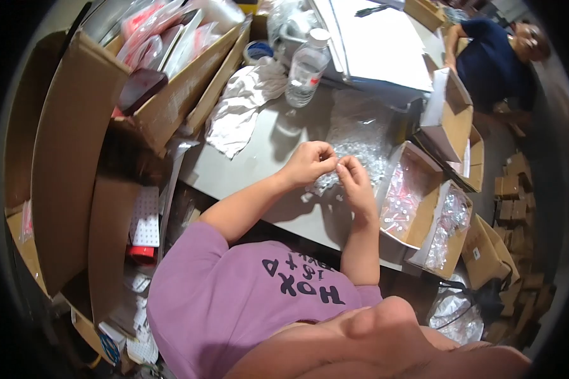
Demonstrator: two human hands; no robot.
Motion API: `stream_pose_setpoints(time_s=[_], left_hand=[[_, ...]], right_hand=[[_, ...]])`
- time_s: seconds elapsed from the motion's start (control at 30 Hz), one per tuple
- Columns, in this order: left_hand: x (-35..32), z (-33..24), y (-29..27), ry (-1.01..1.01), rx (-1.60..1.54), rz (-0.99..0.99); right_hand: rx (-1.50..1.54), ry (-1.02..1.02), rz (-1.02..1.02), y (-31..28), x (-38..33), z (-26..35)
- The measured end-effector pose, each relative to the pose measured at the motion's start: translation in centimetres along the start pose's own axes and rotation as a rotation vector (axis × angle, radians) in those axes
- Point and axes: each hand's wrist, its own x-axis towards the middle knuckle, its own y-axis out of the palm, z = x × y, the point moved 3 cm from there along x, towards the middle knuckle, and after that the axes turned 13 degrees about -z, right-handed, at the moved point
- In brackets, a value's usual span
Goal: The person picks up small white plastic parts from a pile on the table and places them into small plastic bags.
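My left hand (310,165) and my right hand (357,183) meet over the table with their fingertips pinched together. Whatever sits between the fingers is too small or too hidden to name. Just behind and beneath them, a heap of small clear pieces (368,154) spills from an open clear plastic bag (359,117) onto the light tabletop (250,183). A few pieces lie loose near the front of the heap, below my hands.
A clear water bottle (308,68), a crumpled white cloth (246,98) and a stack of papers (385,50) stand behind. Right of my hands are cardboard trays (427,221) of small packed parts. Tall cardboard boxes (76,158) line the left. Another person (496,63) is at the far right.
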Motion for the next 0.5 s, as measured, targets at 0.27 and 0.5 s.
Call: stream_pose_setpoints(time_s=[0.27, 0.5], left_hand=[[-0.2, -1.3, 0.2, 0.251, 0.077, -0.063], [-0.7, -1.9, 1.0, 0.362, 0.033, 0.186]], right_hand=[[-0.134, -0.240, -0.168, 0.1, -0.9, 1.9], [-0.123, -0.110, -0.308, -1.3, -4.4, 3.2]])
